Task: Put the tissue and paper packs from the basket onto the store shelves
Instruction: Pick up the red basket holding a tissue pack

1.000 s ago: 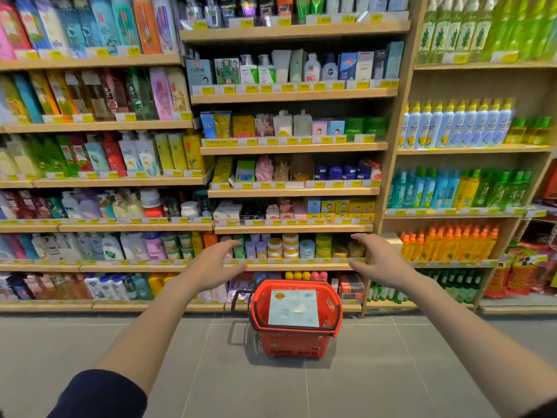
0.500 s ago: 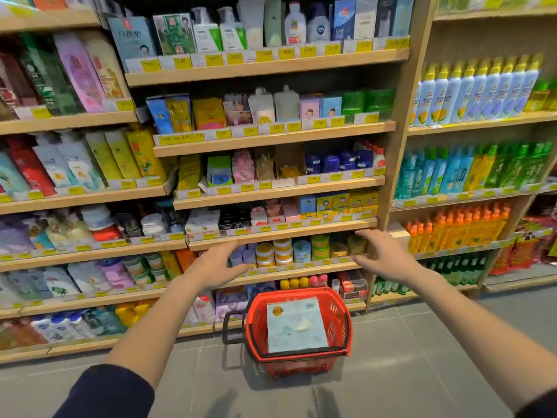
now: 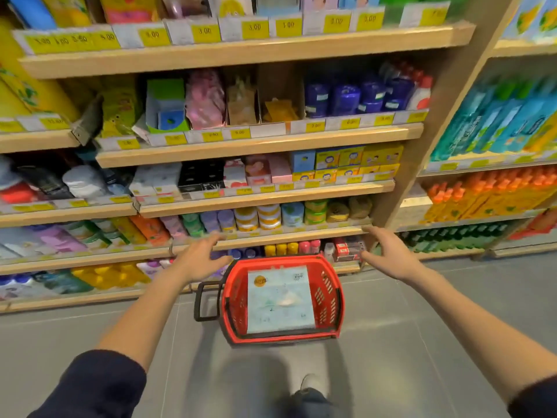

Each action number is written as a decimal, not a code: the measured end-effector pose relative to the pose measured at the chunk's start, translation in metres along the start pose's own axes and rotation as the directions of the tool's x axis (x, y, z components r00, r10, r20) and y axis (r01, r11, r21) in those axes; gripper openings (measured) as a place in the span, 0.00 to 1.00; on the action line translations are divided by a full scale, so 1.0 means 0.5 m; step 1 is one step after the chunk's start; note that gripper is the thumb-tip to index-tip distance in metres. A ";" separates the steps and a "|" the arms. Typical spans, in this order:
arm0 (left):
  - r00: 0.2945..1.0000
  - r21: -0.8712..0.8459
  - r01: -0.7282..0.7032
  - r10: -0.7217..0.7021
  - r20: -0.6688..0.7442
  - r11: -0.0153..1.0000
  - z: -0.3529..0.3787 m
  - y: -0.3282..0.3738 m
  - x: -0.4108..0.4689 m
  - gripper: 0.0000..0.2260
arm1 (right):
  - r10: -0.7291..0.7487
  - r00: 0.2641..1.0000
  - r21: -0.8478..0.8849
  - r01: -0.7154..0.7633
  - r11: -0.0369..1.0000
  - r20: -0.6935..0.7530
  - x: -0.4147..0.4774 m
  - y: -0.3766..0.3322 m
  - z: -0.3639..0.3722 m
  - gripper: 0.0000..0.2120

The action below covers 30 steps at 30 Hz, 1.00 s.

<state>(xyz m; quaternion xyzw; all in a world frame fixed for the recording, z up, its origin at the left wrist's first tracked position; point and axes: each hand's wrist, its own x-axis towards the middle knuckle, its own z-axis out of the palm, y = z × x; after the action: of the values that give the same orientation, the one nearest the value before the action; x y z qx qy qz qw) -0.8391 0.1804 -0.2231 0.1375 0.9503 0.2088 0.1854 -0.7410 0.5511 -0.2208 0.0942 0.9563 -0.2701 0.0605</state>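
Head view: both hands out above the red basket (image 3: 333, 300), nothing held. Left hand (image 3: 200, 262) has its fingers (image 3: 215, 240) spread and relaxed, empty. Right hand (image 3: 391, 256) is the same, loose and empty. The pale blue tissue pack (image 3: 280, 300) lies flat in the basket, below and between the two sets of fingers. The basket is on the floor (image 3: 422, 342), just in front of the shelves (image 3: 265, 199). Only one pack shows (anything under it is hidden).

Step in hand, my judgement: reach down and lift the pack. To do it well, take it two-handed by opposite edges, sliding the fingers down between pack and basket wall. It fills most of the basket, and a one-handed pinch on soft wrap would likely slip. Lift it level, clear the rim, and avoid the black handle (image 3: 201, 303) hanging on the left-fingers side. Target shelf slot: can't tell, labels are blurred.

Versus half a second ago: the camera is closer and tipped lower, the basket is larger in view and the top shelves are cut off. A shoe (image 3: 310, 384) now shows at the bottom. The hands keep the same pose, still apart and empty. The pack is unmoved in the basket.
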 end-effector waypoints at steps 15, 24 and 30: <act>0.950 -0.180 0.266 -0.226 0.214 0.947 0.294 -0.213 0.270 0.26 | 0.228 0.930 0.018 -0.244 0.970 0.287 0.240 0.222 0.263 0.28; 0.902 0.007 0.366 -0.357 0.241 0.931 0.528 -0.435 0.339 0.27 | 0.328 0.878 -0.087 -0.318 0.944 0.348 0.309 0.399 0.521 0.31; 0.907 0.013 0.408 -0.407 0.106 0.913 0.631 -0.489 0.375 0.29 | 0.301 0.892 -0.051 -0.302 0.952 0.338 0.350 0.484 0.663 0.33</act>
<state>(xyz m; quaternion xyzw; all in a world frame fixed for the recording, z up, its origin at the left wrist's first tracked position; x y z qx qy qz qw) -0.9223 0.1390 -0.6541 -0.0540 0.9459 0.1625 0.2758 -0.8385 0.6040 -0.6528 0.1931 0.9046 -0.2711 0.2664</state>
